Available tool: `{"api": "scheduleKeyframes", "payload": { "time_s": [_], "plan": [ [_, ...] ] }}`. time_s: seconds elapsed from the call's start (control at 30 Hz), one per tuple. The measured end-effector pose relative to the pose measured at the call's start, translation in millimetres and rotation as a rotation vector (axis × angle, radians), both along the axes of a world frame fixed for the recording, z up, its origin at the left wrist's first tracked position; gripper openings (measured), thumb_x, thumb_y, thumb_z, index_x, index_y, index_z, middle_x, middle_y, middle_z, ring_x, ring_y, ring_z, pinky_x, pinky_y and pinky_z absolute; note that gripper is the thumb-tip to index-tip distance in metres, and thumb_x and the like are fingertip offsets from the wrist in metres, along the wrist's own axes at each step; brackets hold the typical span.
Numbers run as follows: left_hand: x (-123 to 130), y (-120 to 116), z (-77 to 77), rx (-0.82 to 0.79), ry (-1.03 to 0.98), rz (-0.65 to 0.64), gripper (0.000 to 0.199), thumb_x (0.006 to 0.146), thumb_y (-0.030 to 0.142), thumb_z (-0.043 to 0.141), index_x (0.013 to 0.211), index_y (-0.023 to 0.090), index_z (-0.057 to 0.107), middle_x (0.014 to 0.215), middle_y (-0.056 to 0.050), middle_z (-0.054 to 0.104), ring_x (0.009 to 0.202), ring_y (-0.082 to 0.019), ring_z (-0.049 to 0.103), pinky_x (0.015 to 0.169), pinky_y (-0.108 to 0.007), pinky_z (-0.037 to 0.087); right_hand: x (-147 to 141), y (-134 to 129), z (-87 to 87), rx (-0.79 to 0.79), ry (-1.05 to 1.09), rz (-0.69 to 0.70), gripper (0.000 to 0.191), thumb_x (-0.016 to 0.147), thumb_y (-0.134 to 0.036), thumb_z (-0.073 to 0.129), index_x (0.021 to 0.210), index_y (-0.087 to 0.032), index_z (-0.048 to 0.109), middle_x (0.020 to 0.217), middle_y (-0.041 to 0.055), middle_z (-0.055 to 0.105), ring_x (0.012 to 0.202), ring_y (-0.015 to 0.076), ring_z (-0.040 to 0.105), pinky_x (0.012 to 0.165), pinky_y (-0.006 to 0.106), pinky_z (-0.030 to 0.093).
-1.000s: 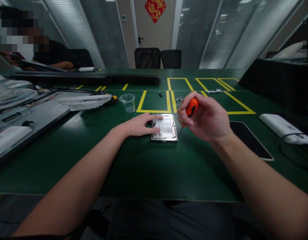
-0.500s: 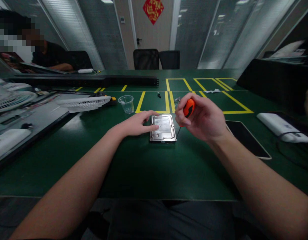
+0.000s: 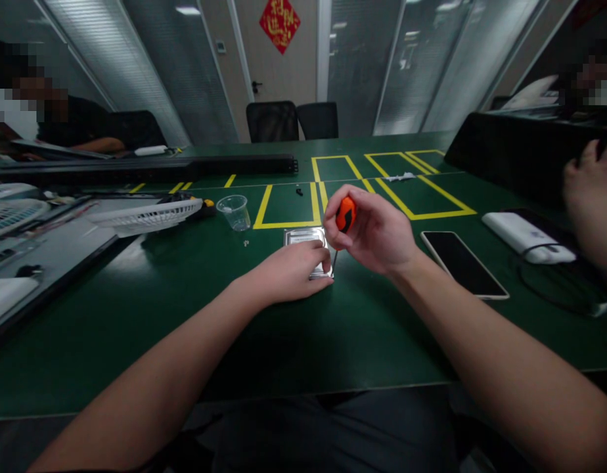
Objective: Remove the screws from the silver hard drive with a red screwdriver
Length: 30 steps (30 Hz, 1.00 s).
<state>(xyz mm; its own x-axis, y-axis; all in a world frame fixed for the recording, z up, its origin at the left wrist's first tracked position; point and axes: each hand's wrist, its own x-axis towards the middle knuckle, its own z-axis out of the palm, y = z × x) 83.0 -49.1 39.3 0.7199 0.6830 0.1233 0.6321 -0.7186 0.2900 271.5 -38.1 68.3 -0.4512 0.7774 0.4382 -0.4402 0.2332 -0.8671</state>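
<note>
On the green tabletop (image 3: 284, 348), the silver hard drive (image 3: 303, 234) lay flat, the left hand (image 3: 294, 269) half-curled over it, thumb by its near right corner; whether it gripped or merely pressed could not be told. Just right of the drive, the right hand (image 3: 375, 230) was closed around an orange-handled screwdriver (image 3: 346, 215), the shaft slanting down towards that same corner. A clear cup (image 3: 235, 213) stood to the drive's left, and a phone (image 3: 464, 266) lay to its right.

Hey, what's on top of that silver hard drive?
The left hand lies over the hard drive, leaving its far end and part of its right side visible. The screwdriver in the right hand slants down by that side. Whatever is under the left hand is covered.
</note>
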Motion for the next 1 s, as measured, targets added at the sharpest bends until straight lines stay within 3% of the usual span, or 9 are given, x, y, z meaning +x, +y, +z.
{"api": "scheduleKeyframes", "payload": {
  "time_s": [0.73,1.0],
  "plan": [
    [17.1,-14.4,1.6,0.049,0.061,0.110,0.014,0.104,0.024,0.067,0.097,0.013,0.074,0.105,-0.013,0.075,0.101,-0.028,0.073,0.097,-0.042,0.061,-0.9,-1.5,0.5,-0.022,0.017,0.017,0.042,0.103,-0.059,0.064,0.086,-0.021,0.064,0.067,-0.0020,0.065,0.051,0.0100,0.046,0.050,0.025,0.041],
    [18.7,-15.0,0.4,0.066,0.106,0.084,0.019,0.107,0.025,0.062,0.109,0.010,0.072,0.116,-0.017,0.073,0.112,-0.032,0.072,0.107,-0.049,0.060,-0.7,-1.7,-0.4,-0.030,0.023,0.027,0.042,0.104,-0.059,0.063,0.086,-0.022,0.064,0.068,-0.0016,0.064,0.052,0.0104,0.048,0.051,0.026,0.042]
  ]
}}
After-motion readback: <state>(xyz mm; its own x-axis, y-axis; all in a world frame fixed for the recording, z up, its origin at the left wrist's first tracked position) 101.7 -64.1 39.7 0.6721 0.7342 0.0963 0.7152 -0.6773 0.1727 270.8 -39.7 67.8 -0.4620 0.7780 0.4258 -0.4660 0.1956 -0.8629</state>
